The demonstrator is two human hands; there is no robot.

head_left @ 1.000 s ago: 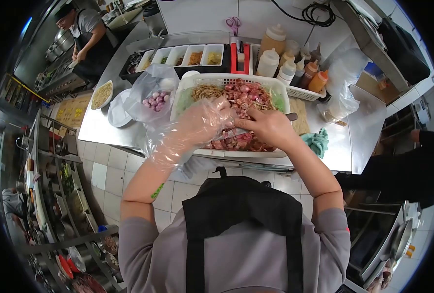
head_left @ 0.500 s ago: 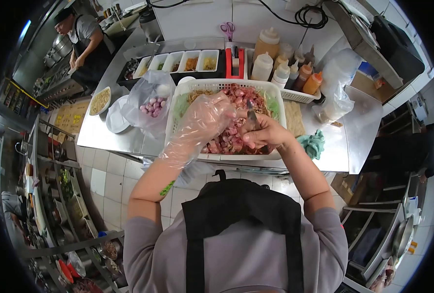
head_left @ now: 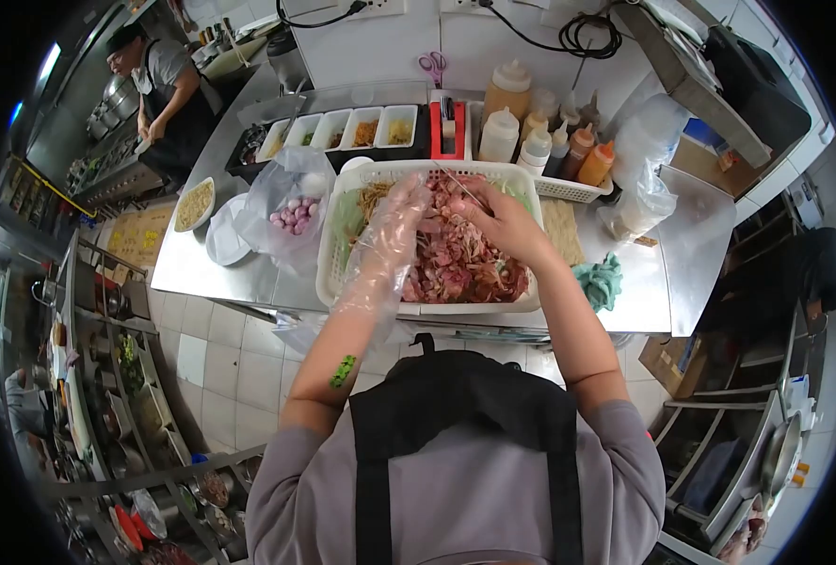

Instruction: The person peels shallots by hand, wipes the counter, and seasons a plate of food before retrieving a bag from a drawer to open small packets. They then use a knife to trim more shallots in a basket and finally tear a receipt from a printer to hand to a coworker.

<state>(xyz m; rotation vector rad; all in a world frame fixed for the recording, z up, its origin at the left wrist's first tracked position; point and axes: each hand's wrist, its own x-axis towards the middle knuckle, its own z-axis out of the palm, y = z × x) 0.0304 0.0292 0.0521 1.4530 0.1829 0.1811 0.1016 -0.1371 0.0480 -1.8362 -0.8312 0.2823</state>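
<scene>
A white plastic basket (head_left: 327, 268) stands before me, holding a heap of reddish-purple shallots and papery peels (head_left: 456, 264). My left hand (head_left: 401, 209), in a clear plastic glove, reaches into its far part. Its fingers stretch along the left side of the heap, the tips partly hidden by glare and peels. Opposite it, my bare right hand (head_left: 503, 218) is closed around a small knife (head_left: 461, 185). The thin blade points up and left over the heap; the handle is hidden in the palm.
Left of the basket are a plastic bag (head_left: 263, 221) with shallots (head_left: 295, 216), white lids (head_left: 227, 231) and a bowl (head_left: 195, 204). Condiment tubs (head_left: 365, 134) and sauce bottles (head_left: 500, 135) line the back. A green cloth (head_left: 599, 281) lies right. A co-worker (head_left: 168, 89) stands far left.
Both hands have moved farther from my body, toward the basket's far side. My right hand has turned, so the knife blade now shows as a thin line. More of the heap is uncovered.
</scene>
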